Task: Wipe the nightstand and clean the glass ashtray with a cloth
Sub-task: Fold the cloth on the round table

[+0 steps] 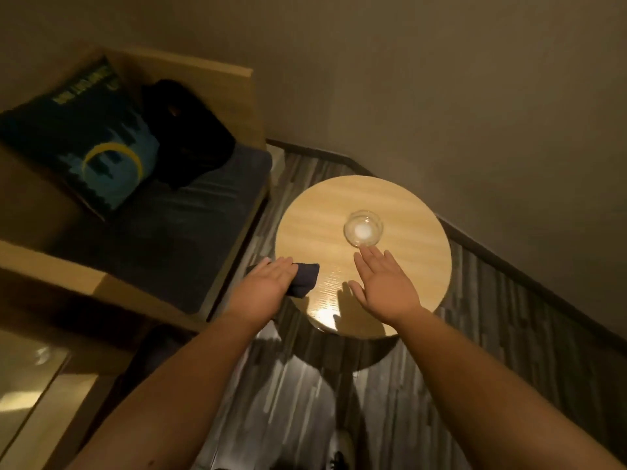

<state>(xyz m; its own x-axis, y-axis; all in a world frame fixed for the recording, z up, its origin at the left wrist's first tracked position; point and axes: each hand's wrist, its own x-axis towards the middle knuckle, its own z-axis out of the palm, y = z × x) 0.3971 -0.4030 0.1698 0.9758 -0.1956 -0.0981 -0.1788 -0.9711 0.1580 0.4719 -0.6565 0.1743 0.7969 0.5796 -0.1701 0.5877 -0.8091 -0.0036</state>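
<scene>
The nightstand is a small round table with a light wood top. A clear glass ashtray stands on it, a little right of the middle. My left hand lies at the table's left edge, holding a dark folded cloth under its fingers. Above the table's near part, my right hand is flat with the fingers apart. Its fingertips are just short of the ashtray and it holds nothing.
A wooden-framed bench with a dark seat pad stands to the left, close to the table. On it lie a blue printed cushion and a black garment. A wall runs behind and to the right. The floor is striped.
</scene>
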